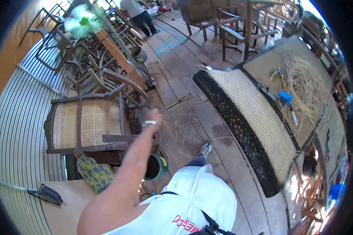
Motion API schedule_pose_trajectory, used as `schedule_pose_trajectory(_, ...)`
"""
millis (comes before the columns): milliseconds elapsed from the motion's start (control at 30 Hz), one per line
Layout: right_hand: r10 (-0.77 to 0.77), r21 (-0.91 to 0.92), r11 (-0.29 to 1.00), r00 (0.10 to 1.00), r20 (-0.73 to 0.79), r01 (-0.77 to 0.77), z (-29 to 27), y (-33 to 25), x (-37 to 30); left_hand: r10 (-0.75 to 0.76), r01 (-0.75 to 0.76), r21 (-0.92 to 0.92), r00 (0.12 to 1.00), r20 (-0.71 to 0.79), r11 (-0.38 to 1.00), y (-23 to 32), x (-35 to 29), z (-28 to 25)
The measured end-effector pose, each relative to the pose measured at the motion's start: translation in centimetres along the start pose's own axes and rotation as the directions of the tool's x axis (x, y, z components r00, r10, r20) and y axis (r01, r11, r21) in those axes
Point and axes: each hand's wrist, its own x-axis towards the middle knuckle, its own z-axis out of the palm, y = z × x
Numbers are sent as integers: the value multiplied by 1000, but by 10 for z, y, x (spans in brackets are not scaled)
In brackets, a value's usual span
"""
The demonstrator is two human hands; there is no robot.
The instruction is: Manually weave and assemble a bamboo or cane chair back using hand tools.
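Observation:
My left arm reaches forward, with a light band round the wrist. My left hand (155, 116) is beside the dark wooden end of an overturned chair frame with woven cane panels (100, 117). Its fingers look curled closed; what they hold, if anything, is too small and blurred to make out, and I cannot tell whether they touch the frame. My right hand is out of view. To the right lies a long dark-edged panel with a woven cane face (255, 109). Beside it, a flat cane sheet (270, 68) carries a heap of loose cane strands (308, 86).
Below my forearm stands a dark green bucket (161, 167), near a camouflage-patterned thing (93, 172). Yellow-handled pliers (279, 74) and a blue-headed tool (285, 98) lie by the strands. Chair frames (62, 47) pile up left; another person (139, 17) stands far off.

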Motion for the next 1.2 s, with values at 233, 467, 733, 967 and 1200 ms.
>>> schedule_pose_trajectory(233, -98, -181, 973, 966, 240, 143, 42, 136, -96, 197, -110, -267, 924, 327, 958, 134, -102, 120)
schedule_pose_trajectory(467, 343, 818, 142, 803, 487, -557, 157, 31, -182, 141, 377, -378, 527, 838, 845, 196, -212, 139)
schedule_pose_trajectory(733, -270, 813, 470, 821, 504, -344, 206, -83, -132, 359, 411, -407, 191, 914, 816, 253, -303, 93)
schedule_pose_trajectory(967, -357, 869, 348, 807, 471, -353, 202, -65, -125, 348, 511, -449, 285, 893, 733, 239, -272, 81)
schedule_pose_trajectory(1200, 83, 127, 992, 820, -566, -13, 77, 30, -125, 168, 588, -487, 513, 842, 646, 196, -204, 82)
